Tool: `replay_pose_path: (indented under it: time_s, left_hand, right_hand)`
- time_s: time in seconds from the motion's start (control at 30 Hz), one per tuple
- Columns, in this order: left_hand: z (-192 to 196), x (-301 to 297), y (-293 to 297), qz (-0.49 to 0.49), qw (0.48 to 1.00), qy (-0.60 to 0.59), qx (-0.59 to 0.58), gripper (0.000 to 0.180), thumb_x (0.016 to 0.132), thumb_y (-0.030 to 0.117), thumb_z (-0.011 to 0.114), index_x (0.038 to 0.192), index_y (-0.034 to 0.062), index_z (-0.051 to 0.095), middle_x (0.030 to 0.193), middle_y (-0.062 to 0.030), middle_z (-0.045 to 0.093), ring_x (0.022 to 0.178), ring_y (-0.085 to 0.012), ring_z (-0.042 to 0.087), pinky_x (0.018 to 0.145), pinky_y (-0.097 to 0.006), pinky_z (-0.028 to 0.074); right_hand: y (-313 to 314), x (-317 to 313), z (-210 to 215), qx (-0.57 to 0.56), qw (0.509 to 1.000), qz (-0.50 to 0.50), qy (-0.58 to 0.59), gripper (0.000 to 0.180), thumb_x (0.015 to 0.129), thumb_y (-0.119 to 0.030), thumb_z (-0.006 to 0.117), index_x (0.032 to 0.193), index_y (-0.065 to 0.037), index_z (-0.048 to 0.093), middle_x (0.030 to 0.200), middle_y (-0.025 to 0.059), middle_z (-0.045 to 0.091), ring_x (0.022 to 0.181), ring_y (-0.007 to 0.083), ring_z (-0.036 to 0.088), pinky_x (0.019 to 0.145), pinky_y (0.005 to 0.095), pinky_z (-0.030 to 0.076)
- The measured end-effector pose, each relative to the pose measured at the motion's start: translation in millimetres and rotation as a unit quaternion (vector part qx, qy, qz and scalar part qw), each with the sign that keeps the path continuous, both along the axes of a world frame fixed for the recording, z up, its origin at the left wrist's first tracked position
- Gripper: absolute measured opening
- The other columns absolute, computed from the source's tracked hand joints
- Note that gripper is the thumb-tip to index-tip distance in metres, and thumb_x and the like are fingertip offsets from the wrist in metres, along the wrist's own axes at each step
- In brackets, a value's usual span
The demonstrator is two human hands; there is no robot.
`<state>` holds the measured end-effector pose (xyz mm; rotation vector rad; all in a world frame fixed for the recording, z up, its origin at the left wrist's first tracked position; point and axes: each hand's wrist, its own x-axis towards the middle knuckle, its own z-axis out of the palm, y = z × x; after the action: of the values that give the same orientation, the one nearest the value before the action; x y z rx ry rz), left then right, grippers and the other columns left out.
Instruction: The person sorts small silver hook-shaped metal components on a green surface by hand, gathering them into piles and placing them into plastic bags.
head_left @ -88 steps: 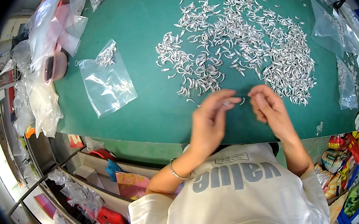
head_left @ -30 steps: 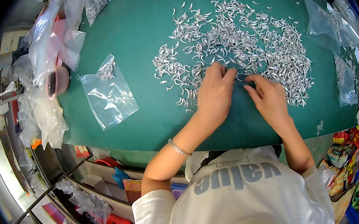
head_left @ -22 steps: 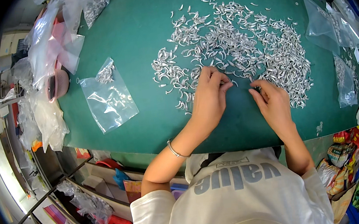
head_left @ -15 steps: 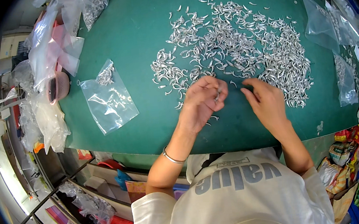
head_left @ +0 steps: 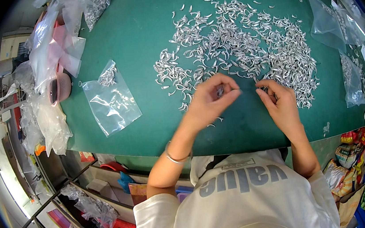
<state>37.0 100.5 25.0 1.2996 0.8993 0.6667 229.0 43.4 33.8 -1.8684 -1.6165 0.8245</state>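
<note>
Small curved silver metal pieces (head_left: 237,41) lie in a broad, loose heap on the green tabletop (head_left: 139,38). My left hand (head_left: 206,105) is raised just in front of the heap, its fingers curled round a few of these pieces, of which a bit of silver shows in the palm. At the heap's near edge, my right hand (head_left: 283,103) has thumb and forefinger brought together, with a small curved metal piece at the fingertips. Its other fingers are bent and partly hidden. A couple of stray pieces lie below my left hand.
To the left lies a clear plastic bag (head_left: 112,105) with some metal pieces at its mouth. A pink basket (head_left: 60,87) and more plastic bags line the left edge. Further bags (head_left: 353,80) lie along the right edge. Below the table at left is an open drawer (head_left: 106,189).
My left hand has risen slightly and turned, its thumb now stretched toward the right. My right hand has shifted right and its fingertips have come together. The loose piece between the hands is gone from its spot.
</note>
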Motion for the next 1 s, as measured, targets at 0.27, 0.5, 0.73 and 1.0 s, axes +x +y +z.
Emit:
replay_pose_path:
  time_s: [0.27, 0.5, 0.73, 1.0]
  left_hand:
    - [-10, 1, -9, 0.039, 0.97, 0.188, 0.151, 0.012, 0.078, 0.008, 0.062, 0.088, 0.0028, 0.058, 0.08, -0.0075, 0.053, 0.059, -0.0182, 0.051, 0.05, -0.028, 0.04]
    - [-21, 10, -4, 0.075, 0.899, 0.298, 0.312, 0.01, 0.079, 0.009, 0.064, 0.086, 0.0042, 0.059, 0.076, -0.0068, 0.053, 0.059, -0.0225, 0.054, 0.051, -0.031, 0.042]
    - [-3, -4, 11, 0.184, 0.863, -0.33, -0.336, 0.011, 0.083, 0.009, 0.056, 0.091, 0.0016, 0.054, 0.074, -0.0031, 0.048, 0.065, -0.0101, 0.043, 0.055, -0.021, 0.035]
    - [-14, 21, -1, 0.103, 0.887, 0.328, 0.308, 0.019, 0.074, 0.012, 0.071, 0.088, 0.0034, 0.062, 0.074, -0.0092, 0.051, 0.058, -0.0219, 0.053, 0.053, -0.035, 0.043]
  right_hand:
    - [8, -12, -6, 0.055, 0.998, 0.011, -0.033, 0.013, 0.078, -0.011, 0.066, 0.09, -0.006, 0.063, 0.057, 0.0092, 0.051, 0.047, 0.0223, 0.05, 0.045, 0.0356, 0.037]
    - [33, -28, -31, 0.177, 0.972, 0.052, -0.149, 0.014, 0.077, -0.012, 0.067, 0.089, -0.006, 0.062, 0.062, 0.0094, 0.056, 0.052, 0.0251, 0.055, 0.047, 0.0374, 0.04]
    - [27, -17, -19, 0.065, 0.998, 0.013, -0.023, 0.012, 0.076, -0.011, 0.068, 0.084, -0.006, 0.061, 0.061, 0.0069, 0.052, 0.051, 0.0205, 0.052, 0.046, 0.0333, 0.038]
    - [27, 12, -15, -0.108, 0.873, 0.06, 0.472, 0.009, 0.084, -0.01, 0.057, 0.09, -0.004, 0.055, 0.072, 0.0019, 0.047, 0.055, 0.0094, 0.042, 0.042, 0.0219, 0.031]
